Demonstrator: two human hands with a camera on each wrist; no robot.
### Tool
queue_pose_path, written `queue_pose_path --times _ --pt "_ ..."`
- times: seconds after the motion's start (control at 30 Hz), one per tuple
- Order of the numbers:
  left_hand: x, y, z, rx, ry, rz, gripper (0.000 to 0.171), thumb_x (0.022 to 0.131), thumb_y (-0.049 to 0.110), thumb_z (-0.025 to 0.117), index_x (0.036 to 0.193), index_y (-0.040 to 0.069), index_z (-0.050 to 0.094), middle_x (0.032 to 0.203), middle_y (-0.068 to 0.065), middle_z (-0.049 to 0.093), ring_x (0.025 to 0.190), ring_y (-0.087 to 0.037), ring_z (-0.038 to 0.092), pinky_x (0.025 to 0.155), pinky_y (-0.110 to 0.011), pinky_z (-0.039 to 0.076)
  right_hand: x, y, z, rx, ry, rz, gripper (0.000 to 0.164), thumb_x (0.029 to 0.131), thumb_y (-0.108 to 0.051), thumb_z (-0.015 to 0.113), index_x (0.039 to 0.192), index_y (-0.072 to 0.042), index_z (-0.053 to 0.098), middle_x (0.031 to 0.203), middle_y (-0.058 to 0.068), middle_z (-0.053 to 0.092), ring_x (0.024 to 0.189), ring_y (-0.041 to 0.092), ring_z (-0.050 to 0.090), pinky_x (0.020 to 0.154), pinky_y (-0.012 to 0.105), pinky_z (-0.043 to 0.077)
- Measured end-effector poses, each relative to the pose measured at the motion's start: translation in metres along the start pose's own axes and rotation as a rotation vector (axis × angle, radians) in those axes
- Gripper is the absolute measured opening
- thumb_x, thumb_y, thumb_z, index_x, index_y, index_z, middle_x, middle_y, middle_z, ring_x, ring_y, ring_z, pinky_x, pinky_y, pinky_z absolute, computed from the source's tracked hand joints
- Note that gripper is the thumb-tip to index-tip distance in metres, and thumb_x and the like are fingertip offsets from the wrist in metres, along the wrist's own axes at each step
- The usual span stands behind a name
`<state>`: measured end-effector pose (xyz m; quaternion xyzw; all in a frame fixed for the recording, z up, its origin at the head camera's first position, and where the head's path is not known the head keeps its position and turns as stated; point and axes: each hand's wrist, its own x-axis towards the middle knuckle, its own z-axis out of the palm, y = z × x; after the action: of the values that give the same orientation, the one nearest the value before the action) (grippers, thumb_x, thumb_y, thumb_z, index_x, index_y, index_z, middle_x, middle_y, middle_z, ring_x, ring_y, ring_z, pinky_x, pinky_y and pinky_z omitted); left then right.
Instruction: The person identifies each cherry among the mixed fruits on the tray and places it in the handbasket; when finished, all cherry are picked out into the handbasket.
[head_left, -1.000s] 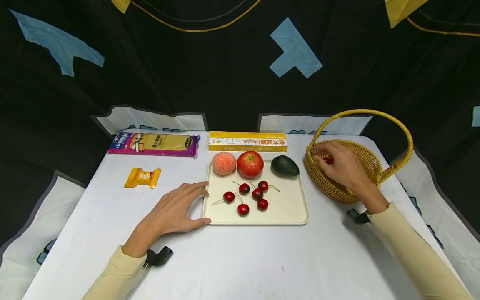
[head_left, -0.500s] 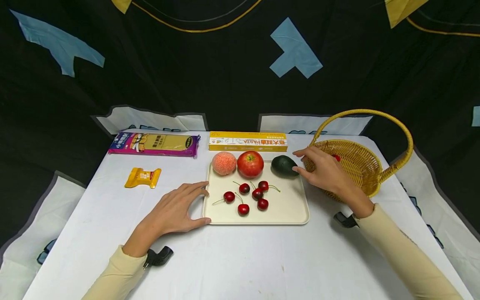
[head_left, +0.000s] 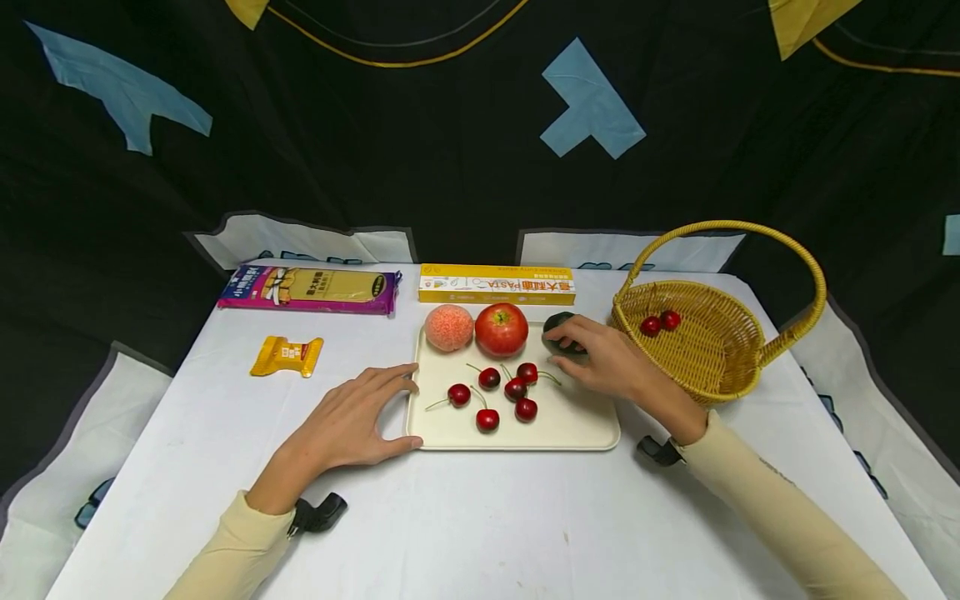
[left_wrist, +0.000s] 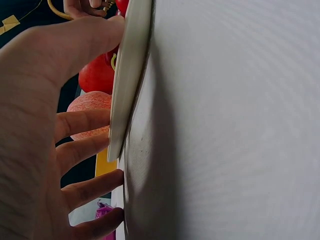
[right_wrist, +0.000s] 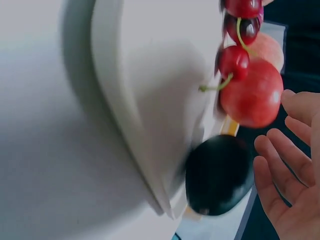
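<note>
A cream tray [head_left: 570, 425] carries several cherries [head_left: 487, 419], a red apple [head_left: 501, 330], a pink textured round fruit [head_left: 448, 327] and a dark green avocado [head_left: 557, 322]. My left hand [head_left: 348, 421] rests at the tray's left edge, fingers spread and thumb at the near corner; in the left wrist view the fingertips meet its rim. Over the tray's right side, my right hand [head_left: 607, 358] hovers with loosely bent fingers, partly covering the avocado. In the right wrist view, nothing lies between those fingers [right_wrist: 280, 170], and the avocado sits just beyond them.
A wicker basket [head_left: 720, 367] with a tall handle stands right of the tray, two cherries [head_left: 661, 322] inside. Behind the tray lies a yellow pasta box [head_left: 497, 284]. At the left are a purple pasta packet [head_left: 311, 289] and a small yellow wrapped snack [head_left: 287, 357].
My right hand has left the basket and moved left to the avocado, uncovering two cherries in the basket. My left hand stays at the tray edge.
</note>
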<state>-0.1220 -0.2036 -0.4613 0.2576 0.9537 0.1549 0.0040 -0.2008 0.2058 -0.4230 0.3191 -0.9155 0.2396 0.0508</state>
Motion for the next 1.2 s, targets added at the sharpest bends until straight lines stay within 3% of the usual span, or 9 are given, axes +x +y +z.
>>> queue_pose_path --times 0.47,0.77,1.2 --pt "0.001 0.002 0.001 -0.004 0.012 0.007 0.070 0.087 0.069 0.076 0.139 0.023 0.067 0.169 0.002 0.045 0.145 -0.028 0.051 0.107 -0.061 0.051 0.010 -0.009 0.023 -0.007 -0.107 -0.073 0.025 0.097 -0.025 0.083 0.121 -0.017 0.081 0.112 0.000 0.074 0.099 0.016 0.074 0.083 0.039 0.061" --pt "0.001 0.002 0.000 -0.007 0.007 0.002 0.070 0.087 0.069 0.076 0.139 0.023 0.067 0.169 0.003 0.044 0.146 -0.028 0.051 0.108 -0.063 0.051 0.009 -0.006 0.029 -0.039 -0.133 -0.070 0.023 0.094 -0.020 0.084 0.117 -0.021 0.081 0.108 -0.004 0.072 0.084 0.014 0.063 0.074 0.032 0.054" --pt "0.000 0.001 0.001 -0.003 0.005 -0.001 0.070 0.087 0.070 0.076 0.139 0.024 0.067 0.169 0.003 0.044 0.145 -0.027 0.051 0.107 -0.062 0.051 0.004 -0.003 0.025 -0.028 -0.095 -0.072 0.027 0.093 -0.014 0.082 0.120 -0.018 0.080 0.117 0.002 0.070 0.089 0.018 0.067 0.075 0.033 0.056"
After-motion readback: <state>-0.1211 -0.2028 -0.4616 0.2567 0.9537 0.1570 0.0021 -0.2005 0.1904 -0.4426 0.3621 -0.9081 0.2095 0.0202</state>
